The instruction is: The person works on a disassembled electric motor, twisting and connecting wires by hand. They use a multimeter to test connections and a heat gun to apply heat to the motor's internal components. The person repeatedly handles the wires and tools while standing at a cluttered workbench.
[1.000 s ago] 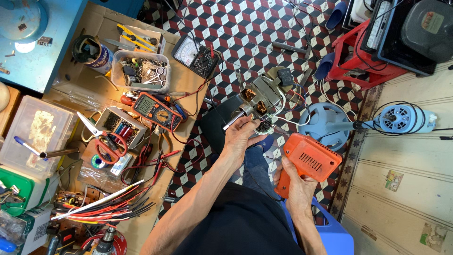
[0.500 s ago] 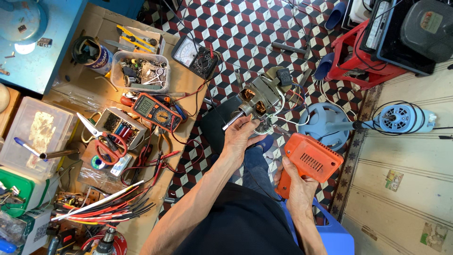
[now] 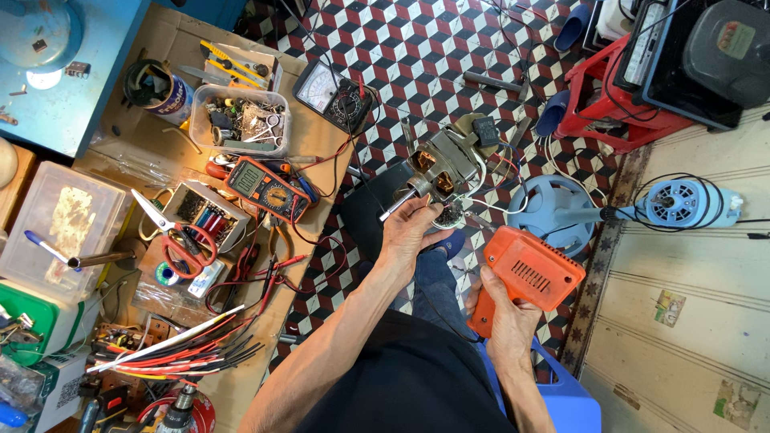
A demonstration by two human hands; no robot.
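Copper-wound grey fan motor (image 3: 439, 170) gripped by left hand (image 3: 411, 228); right hand (image 3: 504, 319) clasps orange gun-shaped tool (image 3: 525, 273).

Left side is packed: orange multimeter (image 3: 265, 187), scissors (image 3: 172, 232) and a tangle of red and black leads (image 3: 265, 277) crowd the cardboard worktop (image 3: 317, 132). Open tiled floor (image 3: 417, 56) lies far of the fan motor (image 3: 443, 164). To the right, the fan base (image 3: 557, 204) and red stool (image 3: 605, 104) block the way.

Partly hidden beneath the left hand (image 3: 411, 232): lower end of the bare metal fan motor (image 3: 439, 170). Cut off at the bottom edge: blue plastic stool (image 3: 573, 397). Contents of clear plastic parts tub (image 3: 241, 120) too small to identify.
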